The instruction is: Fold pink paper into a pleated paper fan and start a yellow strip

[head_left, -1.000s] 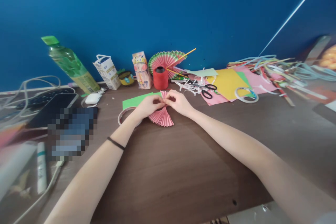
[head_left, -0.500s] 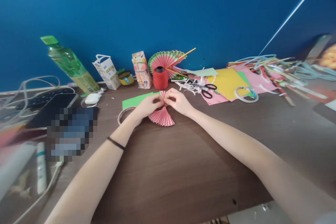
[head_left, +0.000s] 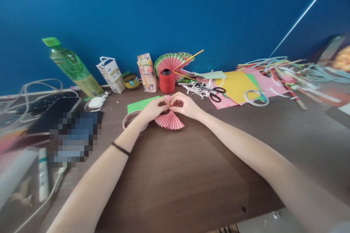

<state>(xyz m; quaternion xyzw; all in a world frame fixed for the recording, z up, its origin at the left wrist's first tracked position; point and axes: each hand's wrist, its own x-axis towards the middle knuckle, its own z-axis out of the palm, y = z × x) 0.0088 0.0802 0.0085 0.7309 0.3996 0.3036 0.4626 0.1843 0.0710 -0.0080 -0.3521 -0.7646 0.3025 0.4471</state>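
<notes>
A pleated pink paper fan (head_left: 170, 121) is pinched at its middle, its lower half spread toward me and a narrow upper part showing between the hands. My left hand (head_left: 154, 110) grips it from the left with thumb and fingers together. My right hand (head_left: 186, 105) is closed at the same spot from the right, its fingertips meeting the left ones. Whatever lies exactly between the fingertips is too small to make out. A roll of tape (head_left: 126, 119) lies partly behind my left wrist, beside a green paper sheet (head_left: 140, 105).
Behind the hands stand a red thread spool (head_left: 167, 82), a finished-looking pink and green fan (head_left: 169, 62) and a small carton (head_left: 147, 74). Scissors (head_left: 216, 94), coloured paper (head_left: 235, 85) and another tape roll (head_left: 257, 103) lie right. A green bottle (head_left: 75, 67) and phone (head_left: 79, 134) are left.
The lower half of the pink fan has spread a little farther to the right. Both hands stay at its middle, with only a slight shift of the fingers.
</notes>
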